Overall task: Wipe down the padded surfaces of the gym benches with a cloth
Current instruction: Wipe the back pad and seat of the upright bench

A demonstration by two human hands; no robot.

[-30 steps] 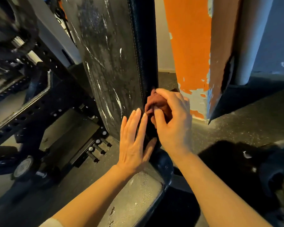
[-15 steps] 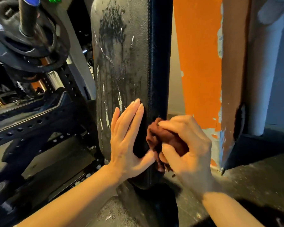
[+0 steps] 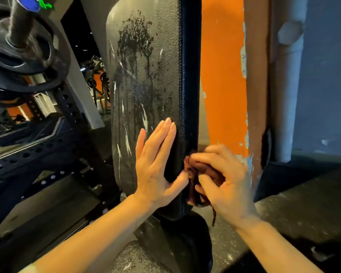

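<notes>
Orange gym wall behind the upright bench pad (image 3: 146, 85).
Left hand (image 3: 156, 164) lies flat, fingers straight; right hand (image 3: 224, 180) fingers clamp the soft, light cloth (image 3: 193, 172), bunched against the pad's side edge.

Far to the left of the fingers and above them, dark weight plates (image 3: 26, 62) are sitting stacked on a black bar capped with a blue end (image 3: 27, 2). Below the plates, a black perforated rack beam (image 3: 34, 152) is running left of the fingers, its row of round holes showing. To the right of the fingers and above them, an orange pillar (image 3: 222, 79) is standing with its paint peeling along the edge. Further right, a pale pipe (image 3: 288, 91) is rising beside a blue-grey wall (image 3: 327, 71). Below the fingers and to their right, a speckled dark floor (image 3: 295, 217) is spreading out.
</notes>
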